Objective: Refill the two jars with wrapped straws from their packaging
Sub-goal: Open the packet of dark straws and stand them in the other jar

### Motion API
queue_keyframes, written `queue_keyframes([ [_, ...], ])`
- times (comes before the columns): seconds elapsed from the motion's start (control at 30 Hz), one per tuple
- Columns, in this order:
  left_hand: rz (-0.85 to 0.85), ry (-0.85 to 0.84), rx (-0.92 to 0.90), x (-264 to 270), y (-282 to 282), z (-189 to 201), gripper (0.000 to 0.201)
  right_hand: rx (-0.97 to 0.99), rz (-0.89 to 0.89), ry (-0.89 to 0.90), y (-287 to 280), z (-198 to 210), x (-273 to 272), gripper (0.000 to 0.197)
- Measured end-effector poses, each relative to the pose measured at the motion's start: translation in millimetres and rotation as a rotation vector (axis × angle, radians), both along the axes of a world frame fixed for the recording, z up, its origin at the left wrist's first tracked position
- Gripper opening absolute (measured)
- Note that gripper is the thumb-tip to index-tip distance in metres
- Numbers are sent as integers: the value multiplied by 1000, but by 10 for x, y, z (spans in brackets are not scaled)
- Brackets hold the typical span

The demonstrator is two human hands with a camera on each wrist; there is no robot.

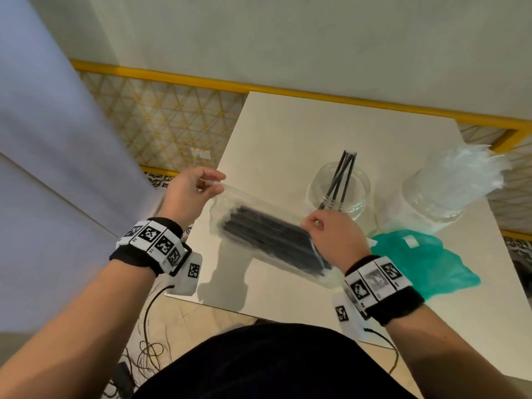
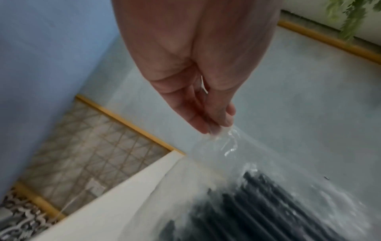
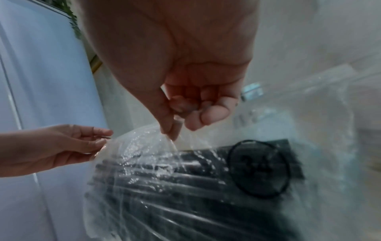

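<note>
A clear plastic packet of black straws [image 1: 270, 240] hangs above the white table [image 1: 288, 133], held between both hands. My left hand [image 1: 214, 182] pinches the packet's far left corner [image 2: 214, 135]. My right hand [image 1: 312, 223] pinches the packet's upper edge near its right end [image 3: 173, 138]; in the right wrist view a round dark label [image 3: 257, 169] shows on the packet. Behind stands a glass jar [image 1: 339, 191] with a few black straws [image 1: 342, 177] leaning in it. To the right, a second glass jar [image 1: 431, 194] holds a bunch of clear-wrapped straws [image 1: 466, 171].
A crumpled green plastic bag [image 1: 423, 263] lies on the table at the right, near my right wrist. A yellow-framed lattice fence [image 1: 161, 116] runs behind and left of the table. Cables [image 1: 149, 341] trail on the floor below the table's near edge.
</note>
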State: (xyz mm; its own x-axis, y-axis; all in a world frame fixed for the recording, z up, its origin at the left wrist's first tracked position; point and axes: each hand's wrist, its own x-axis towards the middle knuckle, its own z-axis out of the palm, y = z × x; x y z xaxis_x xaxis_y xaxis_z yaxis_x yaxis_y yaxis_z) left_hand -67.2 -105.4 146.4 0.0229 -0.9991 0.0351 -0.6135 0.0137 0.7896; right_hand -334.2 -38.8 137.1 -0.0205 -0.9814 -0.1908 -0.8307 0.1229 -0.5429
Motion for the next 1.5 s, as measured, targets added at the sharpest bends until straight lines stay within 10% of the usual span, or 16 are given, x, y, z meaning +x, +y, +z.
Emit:
queue_keyframes([
  [0.3,-87,491,93,-318,152,-150,24,-94,94,21,-76,-31,105,21],
  [0.7,-107,532,25,-450,5,-15,30,-238,138,-152,-582,193,682,18],
  [1.27,-100,-189,-52,-265,-204,-458,60,-279,-191,167,412,-330,-784,13],
  [1.5,-173,-170,47,-326,-211,-431,55,-311,-279,120,493,-359,-938,9],
])
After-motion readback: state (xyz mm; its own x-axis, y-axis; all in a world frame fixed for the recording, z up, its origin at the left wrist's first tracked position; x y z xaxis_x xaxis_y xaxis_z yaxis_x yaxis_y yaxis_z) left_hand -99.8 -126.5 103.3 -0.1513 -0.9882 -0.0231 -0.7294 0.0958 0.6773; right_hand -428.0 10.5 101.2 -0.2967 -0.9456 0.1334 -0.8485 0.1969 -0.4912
